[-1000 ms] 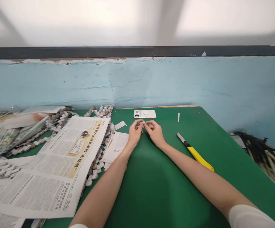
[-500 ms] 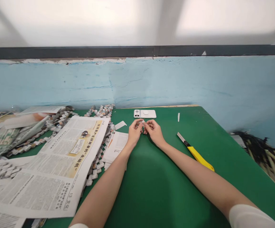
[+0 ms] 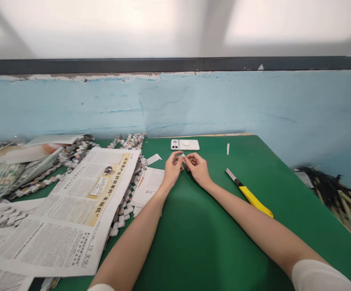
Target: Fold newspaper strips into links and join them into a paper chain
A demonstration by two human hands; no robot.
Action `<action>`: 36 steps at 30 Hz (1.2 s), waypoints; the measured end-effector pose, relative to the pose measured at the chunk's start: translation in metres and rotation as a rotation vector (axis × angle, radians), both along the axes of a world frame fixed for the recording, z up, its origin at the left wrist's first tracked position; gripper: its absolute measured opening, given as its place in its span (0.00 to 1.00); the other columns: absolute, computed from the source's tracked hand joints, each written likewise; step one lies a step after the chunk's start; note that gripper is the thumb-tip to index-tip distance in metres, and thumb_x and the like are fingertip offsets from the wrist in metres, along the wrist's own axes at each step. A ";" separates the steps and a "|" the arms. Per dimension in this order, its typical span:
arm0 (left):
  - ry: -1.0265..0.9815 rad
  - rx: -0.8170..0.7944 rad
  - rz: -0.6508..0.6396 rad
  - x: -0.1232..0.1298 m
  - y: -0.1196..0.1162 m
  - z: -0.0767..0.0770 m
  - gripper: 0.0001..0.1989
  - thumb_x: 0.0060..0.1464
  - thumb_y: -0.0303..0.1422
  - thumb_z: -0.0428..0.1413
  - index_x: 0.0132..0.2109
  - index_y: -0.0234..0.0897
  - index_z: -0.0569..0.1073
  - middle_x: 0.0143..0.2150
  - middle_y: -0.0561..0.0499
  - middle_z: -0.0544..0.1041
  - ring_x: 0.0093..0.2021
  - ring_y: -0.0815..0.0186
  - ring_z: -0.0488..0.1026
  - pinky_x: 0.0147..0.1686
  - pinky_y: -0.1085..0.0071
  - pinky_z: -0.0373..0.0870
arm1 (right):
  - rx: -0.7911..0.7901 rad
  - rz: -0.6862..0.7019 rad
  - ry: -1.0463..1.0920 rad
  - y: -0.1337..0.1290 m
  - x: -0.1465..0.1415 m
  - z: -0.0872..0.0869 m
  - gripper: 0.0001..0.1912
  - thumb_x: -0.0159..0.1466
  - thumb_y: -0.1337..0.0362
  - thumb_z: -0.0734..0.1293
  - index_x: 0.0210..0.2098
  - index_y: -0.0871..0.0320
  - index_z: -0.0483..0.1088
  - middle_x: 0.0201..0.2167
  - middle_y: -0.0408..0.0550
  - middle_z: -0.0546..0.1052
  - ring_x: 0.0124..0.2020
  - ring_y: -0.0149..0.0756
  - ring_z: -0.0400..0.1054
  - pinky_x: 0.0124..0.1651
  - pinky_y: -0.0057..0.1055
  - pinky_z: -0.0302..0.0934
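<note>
Counter [image 3: 199, 242] was green. Left hand [image 3: 172, 167] and right hand [image 3: 198, 166] pinched a small paper piece [image 3: 183, 156] near frame centre; seemed light, soft, easily creased, best held by its edges.

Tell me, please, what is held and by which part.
A small white piece, pinched between left grip and right grip; the exact part is unclear.

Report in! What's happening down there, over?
Left grip: pinching small paper piece. Right grip: fingers up against it. Phone: just beyond both. Knife: blade out, off to the right.
</note>
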State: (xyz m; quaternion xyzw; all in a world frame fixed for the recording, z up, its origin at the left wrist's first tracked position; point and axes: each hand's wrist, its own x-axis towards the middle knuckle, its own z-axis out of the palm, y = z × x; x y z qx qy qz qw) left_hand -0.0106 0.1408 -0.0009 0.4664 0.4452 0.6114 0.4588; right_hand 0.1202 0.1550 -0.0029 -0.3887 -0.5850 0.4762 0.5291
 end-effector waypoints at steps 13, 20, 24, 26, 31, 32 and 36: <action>-0.056 0.000 0.004 0.000 0.005 -0.007 0.23 0.54 0.48 0.65 0.47 0.36 0.76 0.40 0.48 0.80 0.23 0.70 0.74 0.23 0.73 0.69 | -0.033 0.000 0.023 0.001 0.000 0.000 0.19 0.61 0.46 0.74 0.37 0.56 0.74 0.25 0.43 0.75 0.21 0.31 0.64 0.25 0.30 0.60; -0.102 -0.026 0.021 -0.002 0.005 -0.007 0.20 0.51 0.45 0.67 0.43 0.34 0.78 0.35 0.48 0.80 0.23 0.70 0.73 0.21 0.73 0.67 | -0.029 0.012 -0.004 0.001 0.000 0.001 0.20 0.60 0.45 0.73 0.35 0.56 0.74 0.24 0.44 0.76 0.21 0.32 0.66 0.25 0.31 0.61; -0.103 -0.008 0.002 -0.002 0.004 -0.007 0.18 0.51 0.43 0.67 0.42 0.34 0.79 0.33 0.49 0.80 0.25 0.71 0.73 0.23 0.74 0.67 | -0.005 0.004 -0.026 0.002 0.001 -0.001 0.19 0.61 0.47 0.73 0.34 0.57 0.75 0.26 0.46 0.78 0.24 0.34 0.69 0.28 0.32 0.64; -0.101 -0.009 -0.011 -0.002 0.004 -0.007 0.17 0.51 0.42 0.68 0.41 0.34 0.79 0.32 0.49 0.79 0.25 0.70 0.72 0.24 0.73 0.68 | 0.001 0.004 -0.025 0.002 0.001 -0.001 0.18 0.61 0.47 0.73 0.34 0.57 0.75 0.26 0.46 0.78 0.25 0.35 0.70 0.29 0.32 0.65; -0.084 -0.006 0.003 -0.002 0.004 -0.007 0.16 0.53 0.42 0.67 0.43 0.34 0.80 0.30 0.49 0.79 0.26 0.69 0.72 0.26 0.73 0.69 | -0.009 -0.008 -0.019 0.002 0.000 0.000 0.18 0.61 0.47 0.73 0.35 0.57 0.74 0.27 0.46 0.78 0.26 0.35 0.69 0.31 0.33 0.64; -0.082 -0.003 0.012 -0.002 0.004 -0.007 0.16 0.53 0.42 0.66 0.43 0.34 0.80 0.31 0.49 0.79 0.26 0.69 0.72 0.26 0.73 0.69 | -0.011 -0.016 -0.026 0.002 0.000 -0.001 0.18 0.61 0.47 0.73 0.35 0.57 0.73 0.27 0.46 0.77 0.25 0.35 0.69 0.30 0.33 0.64; -0.089 -0.001 0.068 -0.004 0.004 -0.007 0.16 0.53 0.42 0.66 0.43 0.35 0.80 0.33 0.48 0.80 0.27 0.69 0.72 0.28 0.72 0.70 | -0.005 -0.056 -0.086 0.004 0.000 -0.003 0.19 0.62 0.46 0.73 0.33 0.55 0.70 0.26 0.43 0.74 0.25 0.33 0.64 0.29 0.31 0.60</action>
